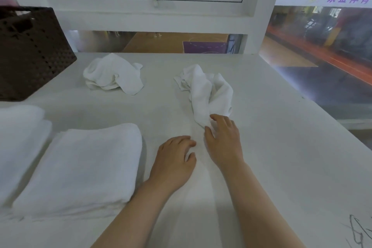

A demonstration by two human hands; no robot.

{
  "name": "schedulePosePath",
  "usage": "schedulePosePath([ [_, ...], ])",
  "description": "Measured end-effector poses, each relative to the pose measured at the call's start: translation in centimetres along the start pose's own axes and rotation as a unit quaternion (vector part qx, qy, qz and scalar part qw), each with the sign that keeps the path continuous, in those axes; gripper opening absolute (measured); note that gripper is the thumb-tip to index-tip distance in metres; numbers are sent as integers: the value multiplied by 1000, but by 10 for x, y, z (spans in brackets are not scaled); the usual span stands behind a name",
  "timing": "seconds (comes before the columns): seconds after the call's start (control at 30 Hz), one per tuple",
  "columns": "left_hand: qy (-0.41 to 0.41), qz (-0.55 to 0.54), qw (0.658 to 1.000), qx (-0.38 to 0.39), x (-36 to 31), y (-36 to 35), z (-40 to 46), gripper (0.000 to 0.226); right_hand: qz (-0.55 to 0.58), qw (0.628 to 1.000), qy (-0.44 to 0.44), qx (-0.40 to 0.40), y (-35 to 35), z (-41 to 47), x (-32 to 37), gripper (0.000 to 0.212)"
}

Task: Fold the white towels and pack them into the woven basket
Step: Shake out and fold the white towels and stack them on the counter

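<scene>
Fingers (218, 120) on your right hand (223, 141) are loosely spread and resting on the near tip of a crumpled white towel (207, 91). The thumb sits just beside the cloth, so it looks like touching rather than a real pinch. Your left hand (174, 162) is right next to it, palm down on the counter (281, 147), fingers curled together with nothing in them.

That crumpled towel is a long, twisted bunch running from your right hand back toward the far edge of the counter, a bit right of the middle. It's plain white terry, all wrinkles and folds. A second crumpled towel (113, 74) lies in a rumpled heap near the far edge, left of centre and well apart from the first one.

Toward the near left corner you've got a folded towel (80, 169), a neat thick rectangle with its layered edges showing along the near side. Just beside it, at the left edge, there's another folded white stack (18, 137), blurry and partly cut off.

As for containers, the dark brown woven basket (30, 52) stands in the far left corner of the counter. Its open top is angled away, so you can't tell what's inside.
</scene>
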State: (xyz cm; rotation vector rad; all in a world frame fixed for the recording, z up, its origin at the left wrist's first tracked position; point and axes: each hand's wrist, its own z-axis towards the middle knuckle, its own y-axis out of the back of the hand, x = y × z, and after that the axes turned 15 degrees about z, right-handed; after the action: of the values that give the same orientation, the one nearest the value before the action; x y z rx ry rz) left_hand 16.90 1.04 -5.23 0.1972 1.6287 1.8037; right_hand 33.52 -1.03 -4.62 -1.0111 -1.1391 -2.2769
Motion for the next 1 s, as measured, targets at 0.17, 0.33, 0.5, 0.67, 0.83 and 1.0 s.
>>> schedulePosePath([
  [0.17, 17, -29, 999, -19, -1, 0, 2, 36, -53, 996, -26, 69, -3, 5, -5, 42],
  [0.33, 89, -149, 984, -26, -3, 2, 3, 45, -25, 999, -13, 43, 1, 1, 10, 37],
  [0.5, 132, -244, 960, -37, -6, 9, 4, 50, 5, 993, -5, 119, 14, -16, 25, 42],
  [0.67, 123, -276, 949, -91, -5, 15, 4, 48, -13, 970, 44, 237, 19, -35, 29, 48],
  [0.83, 120, -197, 967, -113, 1, 10, 9, 48, 119, 923, -11, 367, 30, -41, 39, 31],
  [1.0, 121, -102, 981, -109, 7, 4, 11, 55, 61, 961, 9, 270, 35, -34, 39, 36],
])
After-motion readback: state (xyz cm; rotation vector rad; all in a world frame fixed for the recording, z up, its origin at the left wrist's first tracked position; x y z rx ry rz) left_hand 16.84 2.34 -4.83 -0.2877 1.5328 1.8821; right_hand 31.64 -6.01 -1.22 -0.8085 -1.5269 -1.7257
